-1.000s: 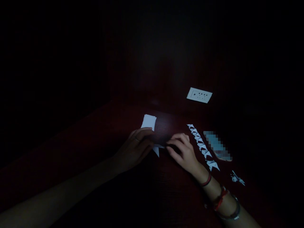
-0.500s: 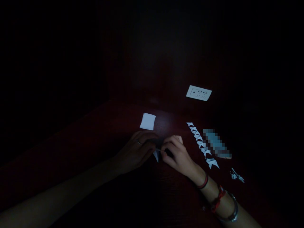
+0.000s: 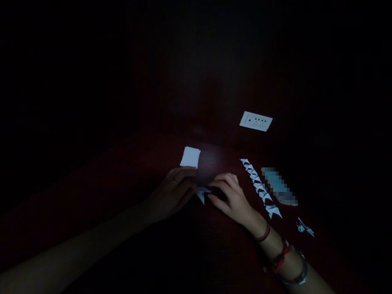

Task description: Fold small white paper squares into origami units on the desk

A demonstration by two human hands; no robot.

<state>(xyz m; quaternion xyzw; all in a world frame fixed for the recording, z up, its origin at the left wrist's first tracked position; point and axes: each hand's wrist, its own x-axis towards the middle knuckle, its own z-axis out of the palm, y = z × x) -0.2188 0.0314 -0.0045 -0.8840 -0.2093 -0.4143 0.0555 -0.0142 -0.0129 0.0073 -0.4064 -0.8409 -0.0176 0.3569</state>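
The scene is very dark. My left hand (image 3: 174, 194) and my right hand (image 3: 231, 196) meet over a small folded white paper piece (image 3: 202, 193) lying on a dark red table (image 3: 122, 171). Both hands press down on it with curled fingers, and only its pointed lower corner shows between them. A ring sits on a left finger. My right wrist wears red bands and a metal bangle. A small stack of white paper squares (image 3: 190, 157) lies just beyond my left hand.
A row of several folded white paper triangles (image 3: 260, 188) runs diagonally right of my right hand. Beside it lies a blurred-out phone-shaped thing (image 3: 278, 186). A small white scrap (image 3: 304, 227) sits further right. A white wall socket plate (image 3: 256, 121) is behind the table.
My hands came together over the paper piece half a second ago and have since spread slightly apart. More of the white corner shows now. The piece stays on the table.
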